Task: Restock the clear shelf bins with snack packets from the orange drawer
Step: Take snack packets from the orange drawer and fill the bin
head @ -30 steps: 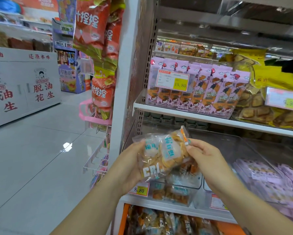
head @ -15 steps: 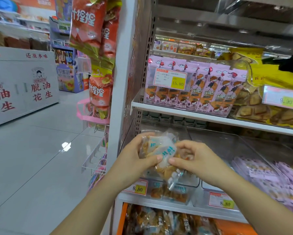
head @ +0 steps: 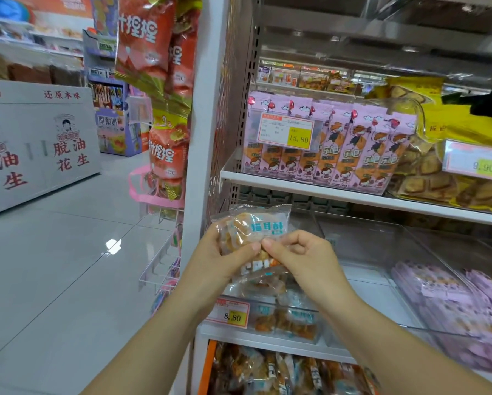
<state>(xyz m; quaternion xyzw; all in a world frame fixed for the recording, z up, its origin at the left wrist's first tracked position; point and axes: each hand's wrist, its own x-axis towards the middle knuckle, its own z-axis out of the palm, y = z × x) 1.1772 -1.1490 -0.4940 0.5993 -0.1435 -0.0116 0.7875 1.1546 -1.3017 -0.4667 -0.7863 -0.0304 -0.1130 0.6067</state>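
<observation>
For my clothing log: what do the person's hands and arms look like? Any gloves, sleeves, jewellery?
The left hand and the right hand are bare: no gloves, no rings. Both forearms are bare as far as the picture shows, with no sleeve, watch or bracelet in view.

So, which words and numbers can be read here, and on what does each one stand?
"猫耳酥": held snack packet
"8.80": lower tag
"15.80": upper left tag
"9.90": upper right tag
"乐吧": pink packets
"脱油花生" and "还原本味": white display box
"捏捏": red hanging bags
Fine print on the tags and the lettering on the purple stand are too blurred to read.
</observation>
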